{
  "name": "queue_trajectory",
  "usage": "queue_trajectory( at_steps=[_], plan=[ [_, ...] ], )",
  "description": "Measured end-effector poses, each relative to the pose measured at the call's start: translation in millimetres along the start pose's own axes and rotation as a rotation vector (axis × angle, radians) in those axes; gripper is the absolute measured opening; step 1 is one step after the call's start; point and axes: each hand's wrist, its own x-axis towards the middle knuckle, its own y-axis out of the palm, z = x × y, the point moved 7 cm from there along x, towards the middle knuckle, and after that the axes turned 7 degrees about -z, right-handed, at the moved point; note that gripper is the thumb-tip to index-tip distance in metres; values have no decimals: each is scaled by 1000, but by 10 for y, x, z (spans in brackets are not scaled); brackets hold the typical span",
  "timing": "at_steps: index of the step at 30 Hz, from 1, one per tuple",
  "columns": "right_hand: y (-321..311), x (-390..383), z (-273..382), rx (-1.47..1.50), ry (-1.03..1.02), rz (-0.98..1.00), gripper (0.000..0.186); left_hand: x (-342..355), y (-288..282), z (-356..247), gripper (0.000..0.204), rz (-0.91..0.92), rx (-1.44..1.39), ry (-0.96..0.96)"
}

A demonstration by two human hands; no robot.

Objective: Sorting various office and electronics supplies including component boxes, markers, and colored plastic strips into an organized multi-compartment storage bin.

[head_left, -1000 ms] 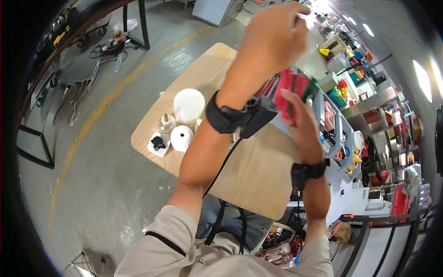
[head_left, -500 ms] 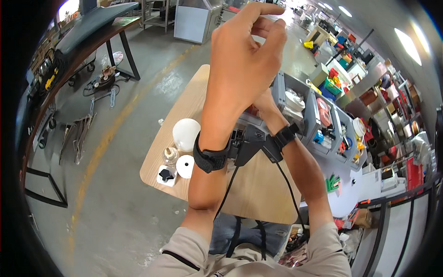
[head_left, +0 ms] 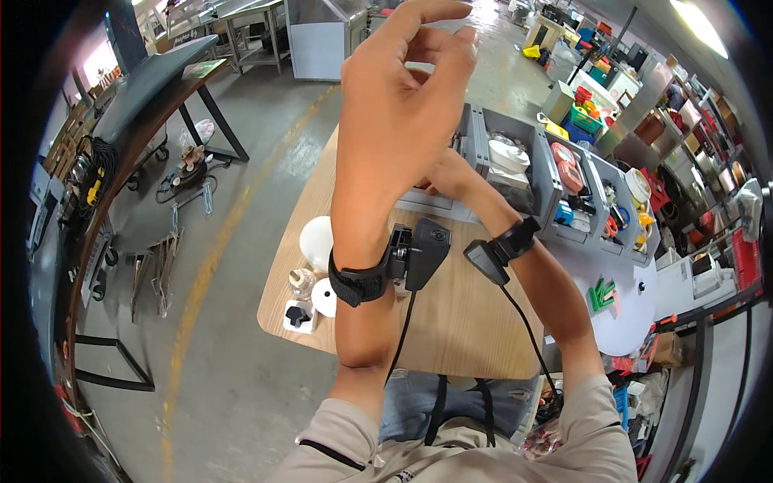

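My left hand point(head_left: 403, 113) is raised high, close to the view, above the wooden table. Its fingers are loosely bent, a gap shows between thumb and forefinger, and nothing is seen in them. My right hand point(head_left: 449, 173) lies partly behind the left one, at the near edge of the grey bins point(head_left: 485, 141); its fingers are mostly hidden. Left of my left forearm, on the table point(head_left: 459, 338), stand a rounded white piece point(head_left: 316, 243), a small clear vessel point(head_left: 303, 283), a white disc with a central hole point(head_left: 324, 298) and a white square piece with a black knob point(head_left: 299, 316).
The bins hold white parts point(head_left: 509, 154), red pieces point(head_left: 567, 167) and small coloured items. At right is a round white table point(head_left: 620, 322) with green pieces point(head_left: 601, 295). A dark workbench point(head_left: 153, 88) stands at left, with metal frames point(head_left: 157, 270) on the floor.
The view has shifted a little, so the table and bins sit differently. My wrists have moved apart, opening a gap between the devices strapped to them. The left hand stays raised.
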Motion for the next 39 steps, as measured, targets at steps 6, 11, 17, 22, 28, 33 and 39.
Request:
queue_trajectory(
  at_steps=[6,11,17,22,28,33,39],
  plan=[
    [91,-86,-47,-321,-538,-160,42,-26,120,-14,29,35,-21,-41],
    [322,142,-194,-283,-531,-93,41,-2,139,29,28,35,51,88],
    [427,383,-334,-277,-584,-170,37,-21,141,28,28,25,43,80],
    [349,301,-245,-143,-593,-219,39,-60,135,-98,29,7,117,93],
    [133,-84,38,-246,-635,-354,38,10,132,44,29,51,22,21],
    [-5,-484,306,-133,-493,-240,29,-2,107,47,30,53,15,0],
    [-943,-1328,324,18,-425,-258,16,-10,128,78,28,26,81,-12]
  ],
)
